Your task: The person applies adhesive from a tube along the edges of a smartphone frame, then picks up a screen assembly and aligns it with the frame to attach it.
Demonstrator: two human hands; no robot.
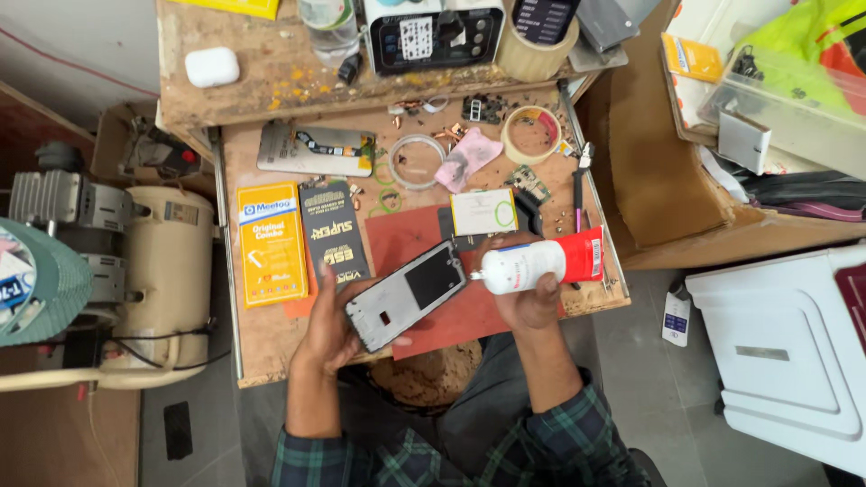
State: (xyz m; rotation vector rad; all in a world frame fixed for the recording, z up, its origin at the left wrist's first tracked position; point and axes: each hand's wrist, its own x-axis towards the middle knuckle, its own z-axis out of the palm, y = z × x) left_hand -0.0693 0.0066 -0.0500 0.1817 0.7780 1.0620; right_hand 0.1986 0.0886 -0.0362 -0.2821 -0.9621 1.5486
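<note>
My left hand [327,326] holds an opened phone frame [404,295], silver with a dark patch, tilted over a red mat [410,236]. My right hand [528,296] grips a white squeeze tube with a red end [541,261]. The tube's thin nozzle points left and touches the frame's upper right corner. Both arms wear green plaid sleeves.
On the wooden bench lie a yellow box [270,243], a black packet [332,233], a phone back [316,149], tape rolls [532,133], a pink cloth [469,158], a small battery [483,212] and tweezers [578,194]. A cream compressor [167,275] stands left, a white case [789,356] right.
</note>
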